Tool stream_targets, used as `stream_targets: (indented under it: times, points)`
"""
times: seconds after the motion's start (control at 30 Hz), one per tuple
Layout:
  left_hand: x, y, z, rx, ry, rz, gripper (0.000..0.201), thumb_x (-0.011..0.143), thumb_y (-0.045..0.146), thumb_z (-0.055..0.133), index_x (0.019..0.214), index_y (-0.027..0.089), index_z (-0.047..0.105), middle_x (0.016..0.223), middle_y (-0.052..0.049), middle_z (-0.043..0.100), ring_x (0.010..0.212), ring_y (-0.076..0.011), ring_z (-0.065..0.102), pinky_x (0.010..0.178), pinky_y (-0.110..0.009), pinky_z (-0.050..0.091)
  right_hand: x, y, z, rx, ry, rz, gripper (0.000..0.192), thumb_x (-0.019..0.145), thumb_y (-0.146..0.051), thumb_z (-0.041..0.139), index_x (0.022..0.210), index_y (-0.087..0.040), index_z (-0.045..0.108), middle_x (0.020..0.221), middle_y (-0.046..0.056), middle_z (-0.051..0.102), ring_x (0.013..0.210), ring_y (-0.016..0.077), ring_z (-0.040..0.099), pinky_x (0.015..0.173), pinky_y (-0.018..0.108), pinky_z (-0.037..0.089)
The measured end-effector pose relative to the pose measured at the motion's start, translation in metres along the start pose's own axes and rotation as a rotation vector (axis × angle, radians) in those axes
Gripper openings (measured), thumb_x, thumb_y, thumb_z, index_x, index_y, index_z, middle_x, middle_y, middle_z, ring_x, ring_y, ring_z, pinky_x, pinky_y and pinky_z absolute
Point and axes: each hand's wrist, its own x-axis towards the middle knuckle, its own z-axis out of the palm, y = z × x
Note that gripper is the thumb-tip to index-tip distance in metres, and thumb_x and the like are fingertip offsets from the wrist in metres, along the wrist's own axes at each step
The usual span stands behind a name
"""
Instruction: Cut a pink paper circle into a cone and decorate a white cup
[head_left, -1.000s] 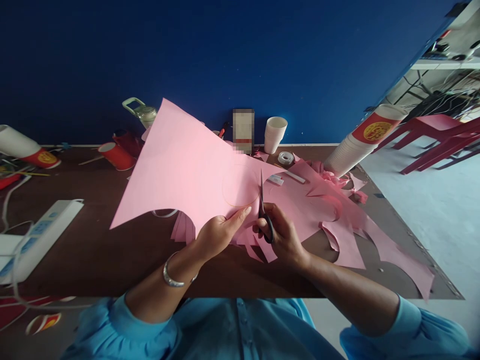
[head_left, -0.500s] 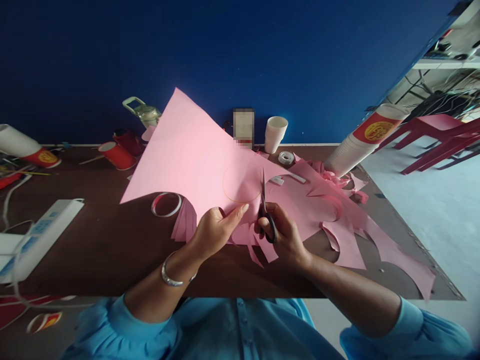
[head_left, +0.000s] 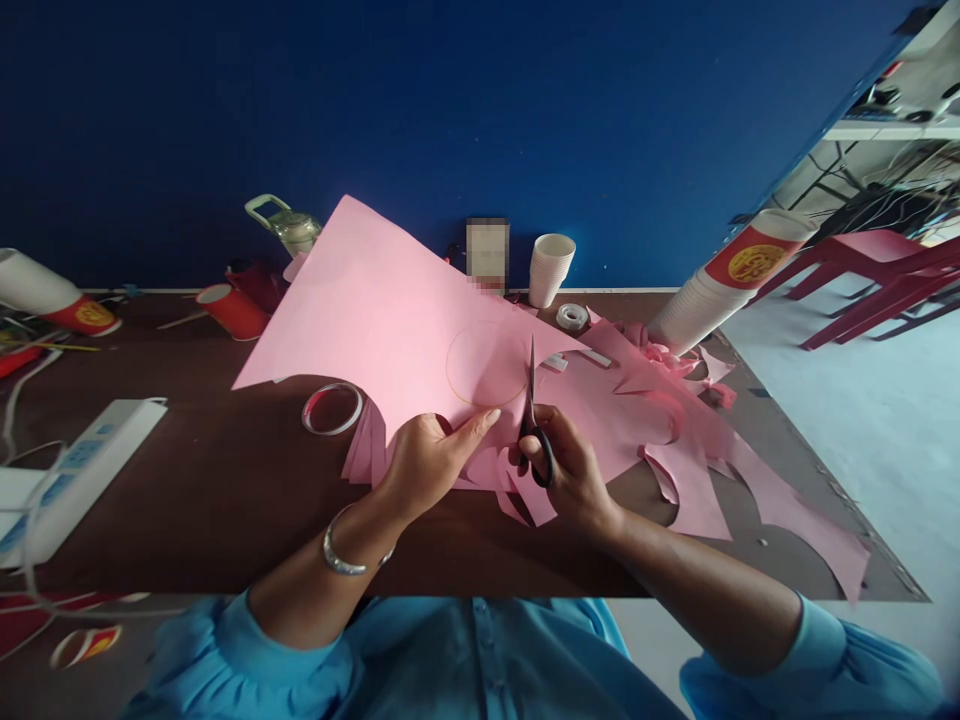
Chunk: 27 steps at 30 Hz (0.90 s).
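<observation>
My left hand (head_left: 431,455) pinches the lower edge of a large pink paper sheet (head_left: 375,310), thumb on top and fingers hidden beneath. A round outline is drawn on the sheet near its right side, and a curved piece is gone from its lower left edge. In my right hand (head_left: 566,465) are black-handled scissors (head_left: 534,425), fingers through the loops. Their blades point away from me at the sheet's right part, beside the drawn circle. Under the sheet, cut pink paper scraps (head_left: 701,490) spread to the right.
A tape roll (head_left: 332,409) lies left of the sheet, a white tape roll (head_left: 572,317) behind it. Stacked paper cups (head_left: 551,268) stand by the blue wall; a taller cup stack (head_left: 705,305) leans at right. A power strip (head_left: 82,480) and red cup (head_left: 232,311) are on the left.
The pink sheet's upper corner has dipped slightly and shifted left. The scissors have tilted a little, their tips moving slightly right; both hands stay almost in place.
</observation>
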Motion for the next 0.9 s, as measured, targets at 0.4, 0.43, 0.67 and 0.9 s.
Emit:
stream_targets:
  times: [0.4, 0.43, 0.67, 0.9]
  points:
    - [0.000, -0.001, -0.001, -0.006, -0.008, -0.031, 0.071, 0.070, 0.081, 0.066, 0.041, 0.022, 0.040, 0.045, 0.003, 0.029, 0.046, -0.0096, 0.034, 0.042, -0.025, 0.030, 0.000, 0.001, -0.001, 0.015, 0.004, -0.009, 0.046, 0.095, -0.067, 0.064, 0.105, -0.023, 0.057, 0.071, -0.002, 0.064, 0.060, 0.0119, 0.056, 0.055, 0.024, 0.050]
    - [0.000, -0.001, -0.002, -0.002, -0.013, -0.023, 0.072, 0.070, 0.081, 0.065, 0.040, 0.022, 0.036, 0.045, 0.004, 0.027, 0.047, -0.0094, 0.031, 0.042, -0.025, 0.029, 0.000, 0.001, -0.001, 0.014, -0.002, 0.000, 0.046, 0.095, -0.068, 0.064, 0.106, -0.023, 0.057, 0.071, -0.002, 0.064, 0.060, 0.0120, 0.057, 0.054, 0.024, 0.050]
    - [-0.001, 0.006, -0.006, 0.046, 0.006, -0.008, 0.070, 0.071, 0.076, 0.064, 0.041, 0.024, 0.026, 0.046, 0.005, 0.020, 0.048, -0.0093, 0.025, 0.043, -0.027, 0.022, 0.000, -0.001, -0.002, -0.008, -0.015, 0.016, 0.051, 0.094, -0.072, 0.063, 0.106, -0.023, 0.056, 0.070, -0.002, 0.063, 0.059, 0.0129, 0.057, 0.052, 0.025, 0.048]
    - [-0.001, 0.008, -0.008, 0.029, 0.005, 0.023, 0.068, 0.073, 0.072, 0.065, 0.041, 0.024, 0.028, 0.043, 0.006, 0.023, 0.049, -0.0096, 0.026, 0.044, -0.027, 0.023, -0.001, -0.002, -0.001, 0.000, -0.016, 0.004, 0.049, 0.095, -0.071, 0.063, 0.105, -0.023, 0.056, 0.070, -0.002, 0.063, 0.059, 0.0126, 0.056, 0.052, 0.024, 0.047]
